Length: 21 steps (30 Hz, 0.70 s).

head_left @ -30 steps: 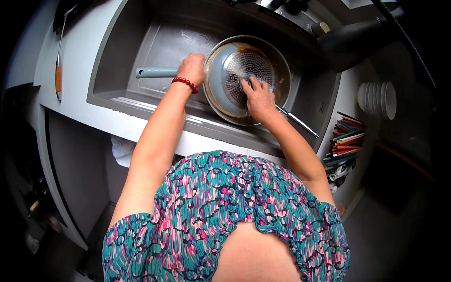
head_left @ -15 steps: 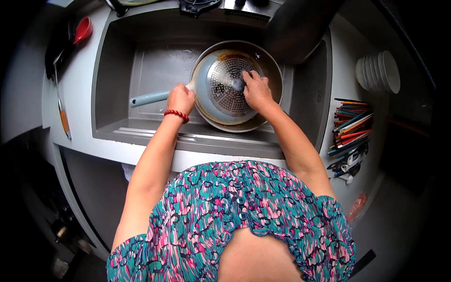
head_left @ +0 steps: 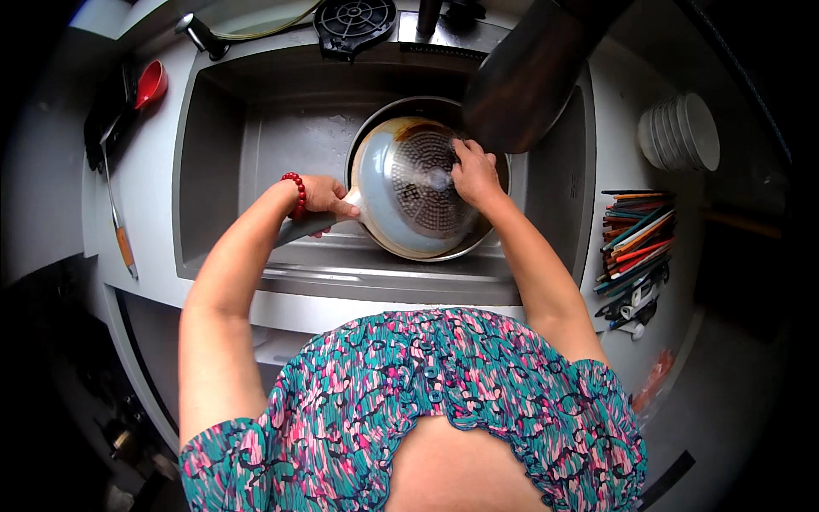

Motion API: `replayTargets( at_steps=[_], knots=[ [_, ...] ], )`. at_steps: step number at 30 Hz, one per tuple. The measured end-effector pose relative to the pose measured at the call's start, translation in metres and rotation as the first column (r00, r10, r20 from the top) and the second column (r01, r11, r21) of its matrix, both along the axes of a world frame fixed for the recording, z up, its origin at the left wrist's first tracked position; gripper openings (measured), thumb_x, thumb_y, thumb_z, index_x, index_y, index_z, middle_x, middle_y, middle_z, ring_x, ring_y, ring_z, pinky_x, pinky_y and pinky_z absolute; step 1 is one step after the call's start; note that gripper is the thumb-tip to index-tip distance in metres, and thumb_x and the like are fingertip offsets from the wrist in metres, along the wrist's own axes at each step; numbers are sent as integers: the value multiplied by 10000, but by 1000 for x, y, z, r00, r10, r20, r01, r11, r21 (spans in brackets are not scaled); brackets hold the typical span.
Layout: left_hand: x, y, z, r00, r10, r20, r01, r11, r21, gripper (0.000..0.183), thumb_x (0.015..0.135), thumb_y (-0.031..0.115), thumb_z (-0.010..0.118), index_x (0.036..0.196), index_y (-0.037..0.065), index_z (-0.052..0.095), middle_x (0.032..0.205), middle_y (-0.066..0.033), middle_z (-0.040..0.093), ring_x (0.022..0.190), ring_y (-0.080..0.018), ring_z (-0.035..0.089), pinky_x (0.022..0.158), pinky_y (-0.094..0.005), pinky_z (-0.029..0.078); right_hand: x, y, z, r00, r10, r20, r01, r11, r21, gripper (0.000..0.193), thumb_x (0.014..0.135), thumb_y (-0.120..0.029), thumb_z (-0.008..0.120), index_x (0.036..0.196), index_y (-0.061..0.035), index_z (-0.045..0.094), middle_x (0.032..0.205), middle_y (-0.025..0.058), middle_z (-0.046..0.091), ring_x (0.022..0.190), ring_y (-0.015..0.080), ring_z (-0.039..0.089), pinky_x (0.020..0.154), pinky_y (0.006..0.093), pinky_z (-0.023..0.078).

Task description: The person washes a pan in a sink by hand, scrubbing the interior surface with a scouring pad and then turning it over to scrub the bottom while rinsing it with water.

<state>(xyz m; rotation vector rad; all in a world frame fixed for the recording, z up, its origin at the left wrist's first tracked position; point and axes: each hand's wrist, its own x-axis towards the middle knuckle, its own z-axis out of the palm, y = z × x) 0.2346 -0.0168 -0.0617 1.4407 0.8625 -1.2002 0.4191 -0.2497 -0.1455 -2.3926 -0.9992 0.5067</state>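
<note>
An upside-down light-blue frying pan (head_left: pixel 373 200) rests tilted over a larger round metal pan (head_left: pixel 363 128) in the grey sink (head_left: pixel 277 128). Its underside has a dotted metal disc and brown stains along the far edge. My left hand (head_left: pixel 324 198), with a red bead bracelet at the wrist, is closed round the frying pan's handle close to where it joins the pan, thumb on top. My right hand (head_left: pixel 476 173) presses curled fingers against the right part of the pan's underside. Whatever lies under those fingertips, if anything, is hidden.
A dark, blurred faucet (head_left: pixel 520 85) juts over the sink's far right. Right of the sink are stacked white bowls (head_left: pixel 682 132) and a pile of chopsticks (head_left: pixel 638 235). On the left counter lie a red ladle (head_left: pixel 151 84) and a wooden-handled utensil (head_left: pixel 125 247). A black rinser (head_left: pixel 355 24) sits behind.
The frying pan has turned and tilted, its handle swinging from pointing left to pointing lower left. My left hand has changed its hold on it. My right hand has shifted slightly right across the underside.
</note>
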Motion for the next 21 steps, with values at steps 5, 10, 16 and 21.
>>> replayTargets(
  at_steps=[5,10,16,21],
  knots=[
    [-17,-11,-6,965,208,-163,-262,833,-488,346,926,127,601,1195,67,393,788,-157,661,555,-238,673,529,-400,612,10,-11,-9,1000,28,8,-29,993,112,326,818,-102,533,1132,-56,608,1204,187,536,1025,465,503,945,487,425],
    [-18,-38,5,865,465,-191,-453,557,-696,499,906,-23,540,1354,38,328,1133,-226,624,693,-301,708,568,-396,628,6,-13,0,1000,14,21,-16,995,99,400,818,-90,535,1212,-39,578,1295,202,510,1061,457,503,965,475,412],
    [2,-40,2,929,368,-25,-308,737,-602,354,847,-72,568,1189,7,528,1029,-167,675,477,-151,603,383,-268,488,9,-27,5,999,0,-53,9,984,180,455,816,-78,532,1267,-14,544,1278,206,531,1056,432,529,965,454,417],
    [14,-42,36,953,246,176,-150,890,-431,357,792,-118,579,1117,11,507,751,-98,608,517,-169,630,387,-275,474,11,-45,37,971,-126,-205,195,910,365,428,809,-64,517,1222,37,562,1172,214,600,1037,386,582,934,417,449]
  ],
)
